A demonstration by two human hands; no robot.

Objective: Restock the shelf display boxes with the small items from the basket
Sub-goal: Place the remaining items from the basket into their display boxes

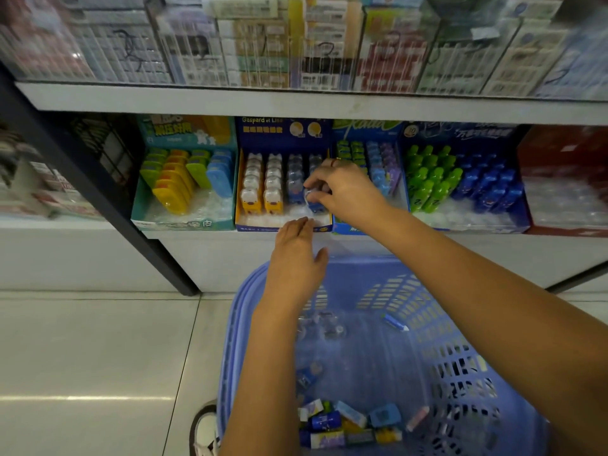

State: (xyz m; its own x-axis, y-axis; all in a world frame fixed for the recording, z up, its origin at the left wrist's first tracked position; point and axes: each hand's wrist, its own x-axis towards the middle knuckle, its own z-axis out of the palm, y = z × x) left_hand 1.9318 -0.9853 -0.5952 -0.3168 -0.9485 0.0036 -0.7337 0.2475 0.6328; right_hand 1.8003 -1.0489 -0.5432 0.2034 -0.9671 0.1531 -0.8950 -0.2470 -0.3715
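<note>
A dark blue display box (283, 130) on the lower shelf holds rows of small yellow and blue animal-shaped items under clear caps. My right hand (345, 189) reaches into its right-hand row and pinches a small blue item (312, 200) at the front of that row. Below it, my left hand (296, 258) hovers with straight fingers, its fingertips at the box's front edge, holding nothing. The light blue plastic basket (460, 324) stands on the floor beneath my arms, with several small boxed and loose items (348, 422) lying at its bottom.
A teal box (184, 222) of yellow, green and blue items sits left of the dark blue one. Right of it stand a blue box (365, 126) and one with green and blue bottles (460, 182), then a red box (566, 179). A glass-fronted shelf runs above; a shoe (205, 429) shows by the basket.
</note>
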